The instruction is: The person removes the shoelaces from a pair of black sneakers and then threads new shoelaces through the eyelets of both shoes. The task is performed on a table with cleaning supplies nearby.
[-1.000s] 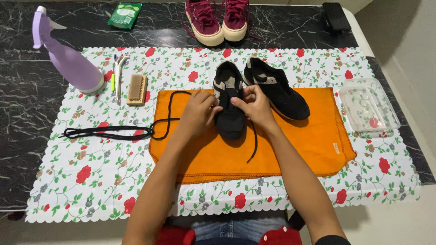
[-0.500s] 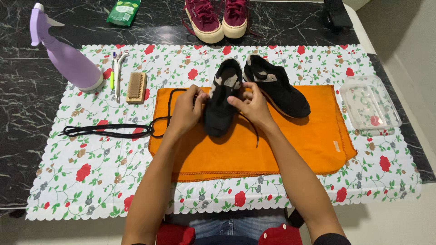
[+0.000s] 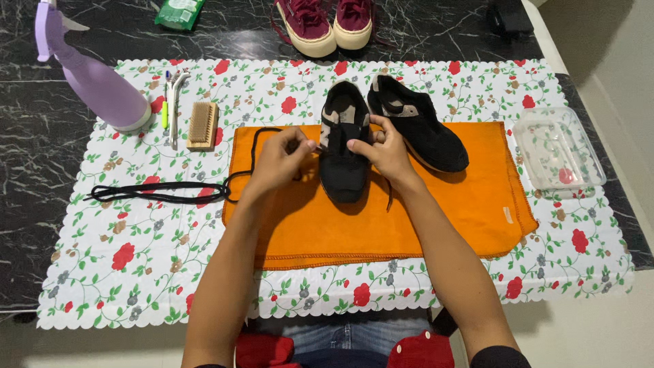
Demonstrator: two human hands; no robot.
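Note:
A black shoe (image 3: 344, 167) lies toe toward me on an orange cloth (image 3: 381, 211). My right hand (image 3: 381, 151) rests on its right side at the lace eyelets, fingers pinched on the upper. To the left of the shoe, my left hand (image 3: 279, 160) pinches a black shoelace (image 3: 163, 191) just beside the eyelets. The lace loops over the cloth's left edge and trails left across the floral mat. A second black shoe (image 3: 422, 126) lies at an angle behind my right hand.
A floral mat (image 3: 122, 272) covers a black marble table. On it are a purple spray bottle (image 3: 102, 85), a wooden brush (image 3: 203, 126), a small toothbrush (image 3: 174, 102) and a clear plastic container (image 3: 558, 146). Maroon sneakers (image 3: 327, 20) stand at the back, beside a green packet (image 3: 178, 12).
My left hand has drawn away from the shoe to the left, pulling the lace out. The shoe, tilted up half a second ago, lies flat on the cloth again.

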